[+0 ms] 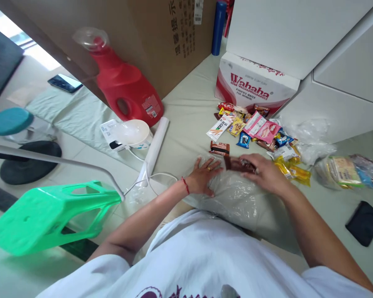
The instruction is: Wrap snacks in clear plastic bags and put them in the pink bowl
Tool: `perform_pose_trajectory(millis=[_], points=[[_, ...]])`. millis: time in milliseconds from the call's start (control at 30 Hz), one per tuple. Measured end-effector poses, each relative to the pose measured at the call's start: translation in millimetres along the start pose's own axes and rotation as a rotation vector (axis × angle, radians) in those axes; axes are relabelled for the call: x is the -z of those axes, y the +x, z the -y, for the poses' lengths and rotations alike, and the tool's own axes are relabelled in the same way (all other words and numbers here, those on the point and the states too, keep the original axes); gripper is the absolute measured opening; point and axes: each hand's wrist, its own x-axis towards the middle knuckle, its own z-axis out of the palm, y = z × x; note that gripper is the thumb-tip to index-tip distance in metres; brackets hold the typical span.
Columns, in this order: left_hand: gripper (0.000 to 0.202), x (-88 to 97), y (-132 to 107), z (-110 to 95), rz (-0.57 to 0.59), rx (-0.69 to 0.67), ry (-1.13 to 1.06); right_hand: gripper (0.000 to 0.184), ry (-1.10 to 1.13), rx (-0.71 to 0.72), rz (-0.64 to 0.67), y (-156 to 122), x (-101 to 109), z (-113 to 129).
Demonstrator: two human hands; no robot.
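Observation:
My left hand (204,177) lies flat with fingers spread on a clear plastic bag (236,198) on the pale green mat. My right hand (264,174) is closed round a dark brown snack packet (238,164) at the bag's top edge. Another brown packet (219,147) lies just beyond my left hand. A pile of several colourful snack packets (257,132) is spread behind my hands, in front of a Wahaha water carton (251,85). Yellow packets (294,171) lie to the right of my right hand.
A red detergent jug (124,89) and a large cardboard box (161,37) stand at the back left. A white bowl-shaped device (132,134), a white tube (153,149) and a green plastic stool (52,215) are on the left. Bagged snacks (348,171) and a black wallet (363,223) lie on the right.

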Motion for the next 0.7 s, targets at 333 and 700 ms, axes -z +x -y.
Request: perform_pose_trajectory(millis=[333, 700], points=[[0.109, 17.8, -20, 8, -0.002, 0.046, 0.039, 0.080, -0.086, -0.130, 0.194, -39, -79, 28], [0.112, 9.6, -30, 8, 0.008, 0.093, 0.022, 0.034, -0.192, -0.026, 0.229, -18, -62, 39]])
